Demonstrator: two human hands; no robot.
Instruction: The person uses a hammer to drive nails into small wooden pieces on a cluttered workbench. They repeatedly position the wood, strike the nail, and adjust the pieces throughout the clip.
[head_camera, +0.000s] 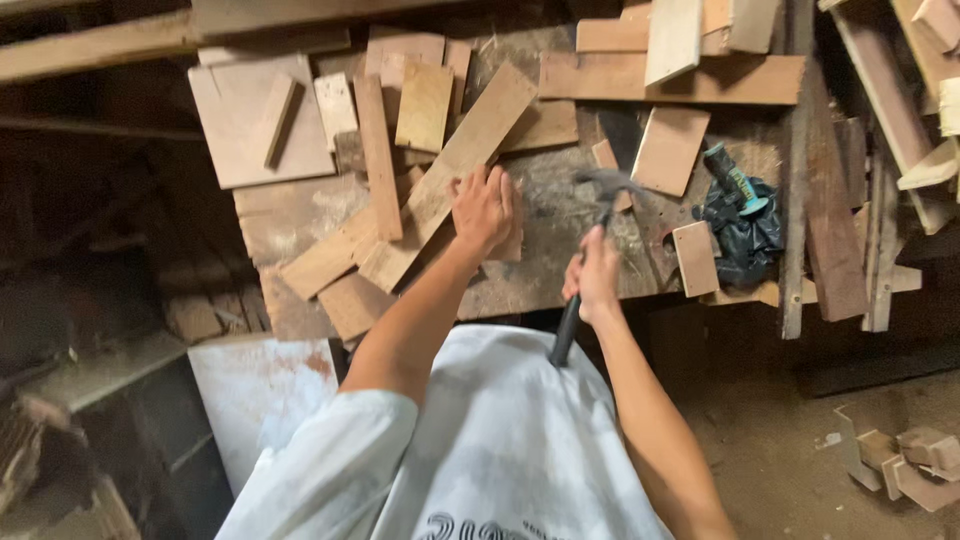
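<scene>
Left hand (484, 208) is pressed flat, fingers spread, on a long plank (455, 170) on the bench (560, 270). Right hand (594, 275), just right of the plank, has its fingers wrapped tight round a hammer (585, 250), head blurred.

On the table (560, 270) boards lay scattered. My left hand (483, 208) rested on a long plank (455, 170), and my right hand (597, 275), to its right, gripped a hammer (590, 250). Farther right lay a bag (745, 235) with a tool (733, 178) on it.
</scene>
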